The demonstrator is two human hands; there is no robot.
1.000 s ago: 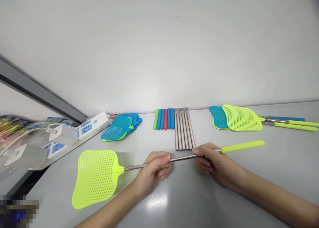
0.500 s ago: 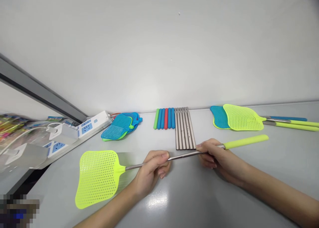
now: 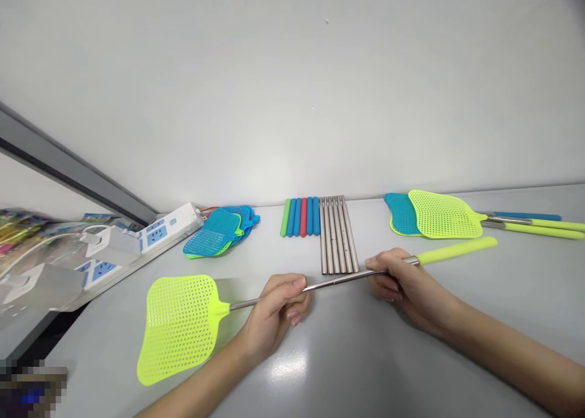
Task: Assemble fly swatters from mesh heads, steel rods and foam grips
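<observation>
A yellow-green fly swatter point(image 3: 180, 326) stretches across the front of the table, its perforated head to the left and its foam grip to the right. My left hand point(image 3: 278, 308) is closed around the metal rod, a little right of the head. Closer to the grip, my right hand point(image 3: 395, 275) is wrapped round the same rod. Between the hands a thinner section of rod shows. Just behind it lies a row of metal tubes point(image 3: 338, 238), and left of these a row of coloured foam grips point(image 3: 300, 217) in blue, green and red.
Loose blue and green swatter heads point(image 3: 212, 232) are piled at the back left. Swatters with handles point(image 3: 443, 214) lie stacked at the back right. A white power strip point(image 3: 169, 229) with plugs runs along the left edge, near plastic-wrapped packages point(image 3: 22, 238). A wall borders the back.
My right hand has moved slightly right and up with the grip end, so more rod shows between my hands. My left hand has stayed nearly in place.
</observation>
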